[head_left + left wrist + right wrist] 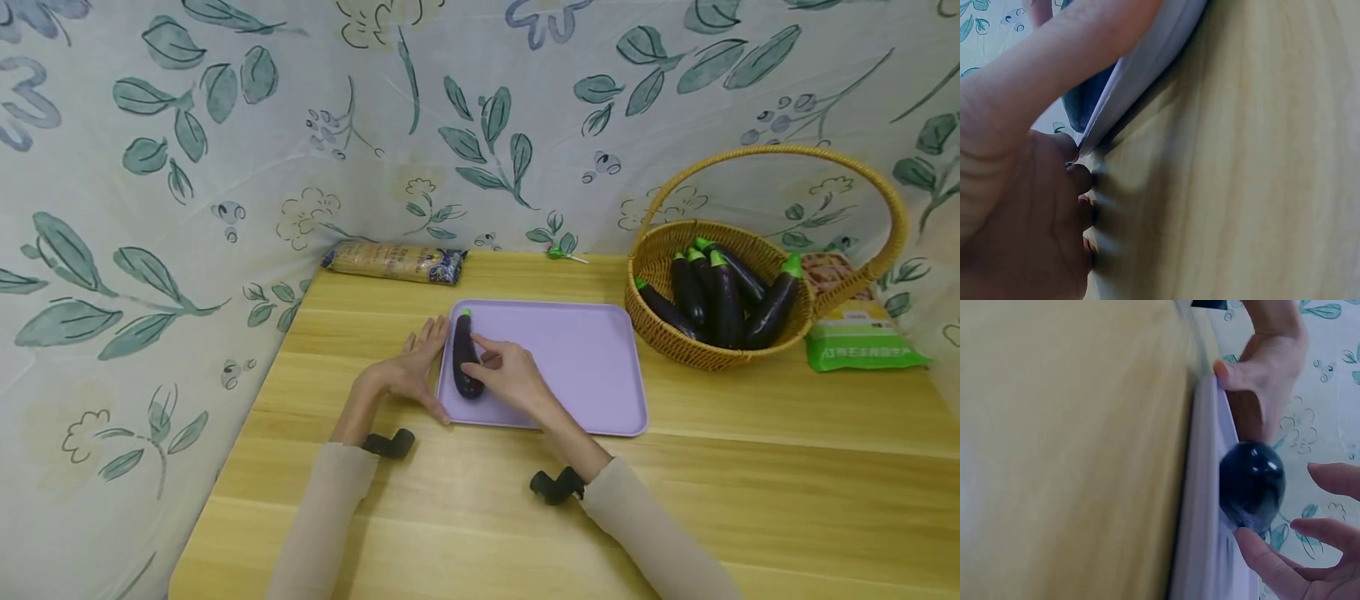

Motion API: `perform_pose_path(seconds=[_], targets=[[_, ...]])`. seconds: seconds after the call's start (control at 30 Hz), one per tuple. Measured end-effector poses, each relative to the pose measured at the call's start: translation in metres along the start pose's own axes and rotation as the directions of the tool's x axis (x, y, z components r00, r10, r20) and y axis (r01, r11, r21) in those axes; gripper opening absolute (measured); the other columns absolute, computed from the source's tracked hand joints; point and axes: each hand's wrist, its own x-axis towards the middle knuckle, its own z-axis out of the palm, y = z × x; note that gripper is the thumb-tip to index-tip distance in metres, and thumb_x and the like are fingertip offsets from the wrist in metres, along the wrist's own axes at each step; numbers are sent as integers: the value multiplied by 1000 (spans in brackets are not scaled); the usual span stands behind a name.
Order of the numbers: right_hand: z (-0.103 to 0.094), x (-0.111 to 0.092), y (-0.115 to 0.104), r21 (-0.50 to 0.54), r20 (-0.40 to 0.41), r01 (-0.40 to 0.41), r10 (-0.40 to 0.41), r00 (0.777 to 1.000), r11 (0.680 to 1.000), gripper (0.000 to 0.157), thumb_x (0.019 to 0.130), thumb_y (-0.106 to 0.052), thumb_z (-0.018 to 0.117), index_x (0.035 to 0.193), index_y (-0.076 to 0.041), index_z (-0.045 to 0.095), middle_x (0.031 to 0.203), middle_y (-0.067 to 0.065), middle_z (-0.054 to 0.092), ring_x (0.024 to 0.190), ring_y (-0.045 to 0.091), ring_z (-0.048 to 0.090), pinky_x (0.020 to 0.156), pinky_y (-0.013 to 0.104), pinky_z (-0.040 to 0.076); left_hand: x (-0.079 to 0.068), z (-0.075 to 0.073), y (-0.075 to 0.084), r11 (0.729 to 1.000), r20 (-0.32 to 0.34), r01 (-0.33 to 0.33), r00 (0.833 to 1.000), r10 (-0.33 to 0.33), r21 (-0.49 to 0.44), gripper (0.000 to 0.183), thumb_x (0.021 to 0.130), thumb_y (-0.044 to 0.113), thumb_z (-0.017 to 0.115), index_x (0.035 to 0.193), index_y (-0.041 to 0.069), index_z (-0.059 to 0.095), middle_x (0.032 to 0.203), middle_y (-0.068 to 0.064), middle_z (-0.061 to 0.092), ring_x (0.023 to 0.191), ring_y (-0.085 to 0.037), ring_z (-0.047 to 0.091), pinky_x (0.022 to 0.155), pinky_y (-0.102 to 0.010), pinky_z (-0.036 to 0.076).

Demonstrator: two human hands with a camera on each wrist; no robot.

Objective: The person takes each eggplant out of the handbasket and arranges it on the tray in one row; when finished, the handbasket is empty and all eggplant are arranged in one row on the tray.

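A dark purple eggplant (467, 354) with a green stem lies lengthwise at the left side of a lavender tray (558, 367). My right hand (512, 375) is over the tray with its fingers bent loosely beside the eggplant. In the right wrist view one fingertip touches the rounded end of the eggplant (1252, 481), and the other visible fingers stand apart from it. Against the tray's left edge rests my left hand (408, 371), fingers spread and thumb at the near left corner. The left wrist view shows its palm (1029, 219) beside the tray rim (1141, 75).
A wicker basket (701, 358) with a tall handle holds several eggplants at the back right. Beside it lies a green-bottomed food packet (862, 354). Along the back are a packet of dried noodles (393, 262) and a green lollipop (557, 252). A patterned cloth hangs behind the wooden table (465, 517).
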Motion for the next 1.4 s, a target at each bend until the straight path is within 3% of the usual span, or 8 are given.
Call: perform_pose_path(seconds=[0.17,0.4,0.47,0.73,0.93,1.13,1.3,1.4], targets=[[-18,0,4,-24,50,-38,39,998,999,63,95,-35,74,152,-18,53,132,20,69,121,33,68,99,50,59,0,0,1,1000,-3,4,1000,-4,-11,164,59,46,100,163,6,-20,170,-17,-26,158,-33,-26,129,-56,-16],[-18,2,8,-37,131,-19,24,991,999,69,94,-35,75,154,-12,50,114,19,74,79,20,74,72,30,59,0,0,2,1000,-7,-6,1000,6,-9,164,58,45,101,162,5,-19,170,-18,-26,158,-34,-26,129,-57,-16],[-16,2,8,-38,130,-18,23,991,999,70,94,-35,75,154,-12,49,112,18,75,76,20,74,69,28,57,1,1,1,1000,-8,-15,1000,15,-11,164,58,46,101,162,4,-19,170,-19,-25,158,-36,-26,129,-58,-16],[-36,-3,13,-78,137,33,-23,990,996,69,97,-39,70,157,-15,45,127,18,70,116,31,68,98,46,58,1,0,1,1000,-10,-13,1000,13,-7,165,57,46,101,163,6,-20,170,-18,-26,158,-34,-26,129,-56,-16],[-82,-16,18,-60,148,81,-71,986,995,73,100,-44,66,162,-20,36,147,21,59,134,37,58,109,57,51,0,1,0,1000,-14,-20,1000,20,-7,166,56,45,101,163,4,-18,170,-19,-25,159,-35,-24,129,-57,-15],[-150,-38,27,-81,78,123,-117,990,989,70,102,-40,65,162,-18,36,152,17,54,139,38,53,116,58,45,0,1,-1,1000,-15,-22,1000,22,-4,166,57,48,101,162,3,-19,170,-21,-25,159,-38,-23,129,-60,-13],[-208,-58,40,-149,-111,98,-115,987,984,66,103,-40,63,162,-27,35,153,20,51,141,40,48,115,62,42,-1,1,0,1000,-15,-7,1000,7,-13,166,56,46,101,162,5,-19,170,-19,-25,159,-36,-24,129,-59,-13],[-235,-63,58,-153,-273,57,-98,957,987,67,103,-42,62,163,-35,31,157,23,43,144,43,40,119,64,34,-1,1,2,1000,-13,1,1000,-1,-5,166,56,47,101,163,7,-19,171,-17,-25,159,-35,-24,129,-57,-13]])
